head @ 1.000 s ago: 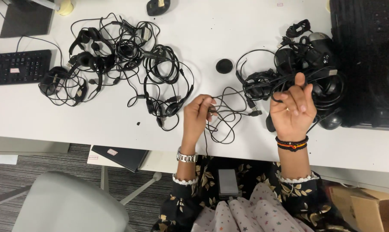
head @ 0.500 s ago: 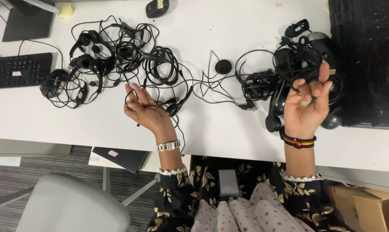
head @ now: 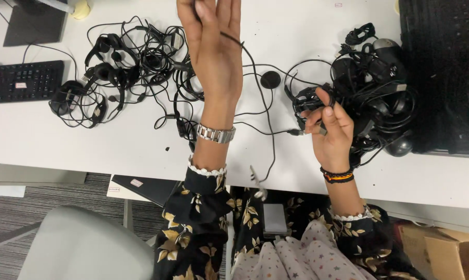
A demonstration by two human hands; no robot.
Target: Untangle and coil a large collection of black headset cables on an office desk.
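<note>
My left hand (head: 213, 46) is stretched far out over the white desk (head: 63, 140), fingers long, pinching a thin black cable (head: 263, 103) near the top edge of the view. The cable runs down past my wrist and ends in a dangling plug (head: 256, 180) over the desk's front edge. My right hand (head: 330, 129) grips a black headset (head: 309, 98) pulled from the tangled pile of headsets (head: 379, 78) on the right. A silver watch (head: 215, 134) is on my left wrist.
A second tangle of black headsets (head: 120, 67) lies at the left, beside a black keyboard (head: 22, 80). A round black ear pad (head: 270, 79) sits mid-desk. Dark equipment (head: 442, 72) fills the right edge. A grey chair (head: 84, 249), a cardboard box (head: 442, 254) and a phone (head: 274, 218) on my lap lie below.
My left hand swept from the desk's front edge to the left pile, then far up, drawing the cable out long. My right hand dropped from an open raised pose onto the headset.
</note>
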